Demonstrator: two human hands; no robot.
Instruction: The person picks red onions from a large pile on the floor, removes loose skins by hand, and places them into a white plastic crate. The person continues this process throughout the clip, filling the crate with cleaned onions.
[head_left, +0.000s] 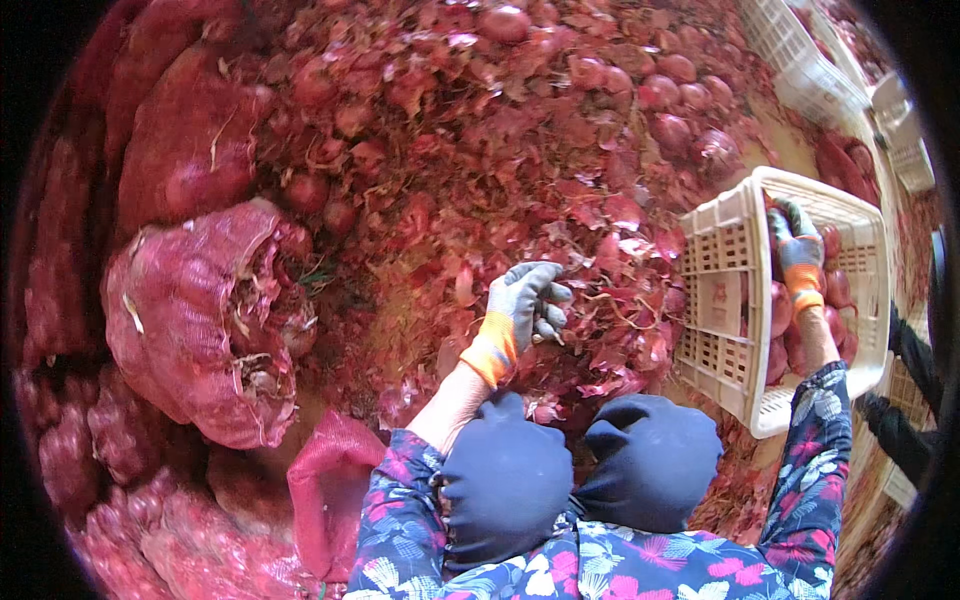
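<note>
My left hand (529, 304), in a grey-coated glove with an orange cuff, hangs over loose onion skins (480, 217). Its fingers are half curled and apart, and nothing shows in them. My right hand (799, 236), gloved the same way, reaches into a white slatted plastic crate (716, 300) on my right. Its fingers point down by the crate's far side, close to red onions (836, 289). The fingertips are partly hidden, so I cannot tell whether they hold an onion. Red onions lie inside the crate, below and beside my right wrist.
A torn-open red mesh sack (180, 315) of onions lies on the left, before other full sacks (187, 127). A pink mesh bag (322, 480) is beside my left sleeve. Loose onions (675, 97) lie ahead. More white crates (821, 82) stand at the far right. A person's dark-clothed limbs (900, 427) show at the right edge.
</note>
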